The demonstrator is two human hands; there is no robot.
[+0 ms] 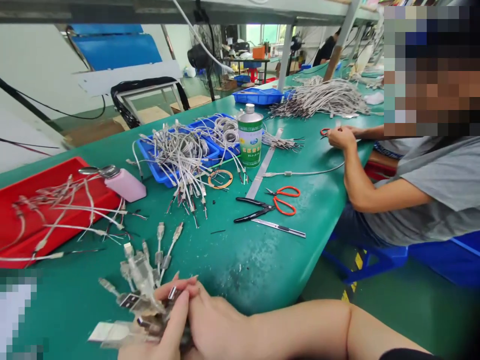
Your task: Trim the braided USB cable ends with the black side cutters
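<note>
A bundle of USB cables (140,270) with clear covers on some of the plugs is gathered at the bottom of the view. My left hand (165,335) is closed around the lower part of it, thumb pointing up. Pressed against it, my right hand (213,312) has its fingers curled over the same bundle near a metal USB plug (173,294). How each finger grips is partly hidden. Thin cable ends with small plugs (176,232) stick out over the green table (243,260).
Left is a red tray (75,175) of cables and a pink pump bottle (125,185). Blue trays (161,172) hold more cables beside a green can (250,137). Black cutters (253,210), red-handled scissors (285,197) and a craft knife (281,228) lie centrally. A co-worker (412,195) handles a cable at right.
</note>
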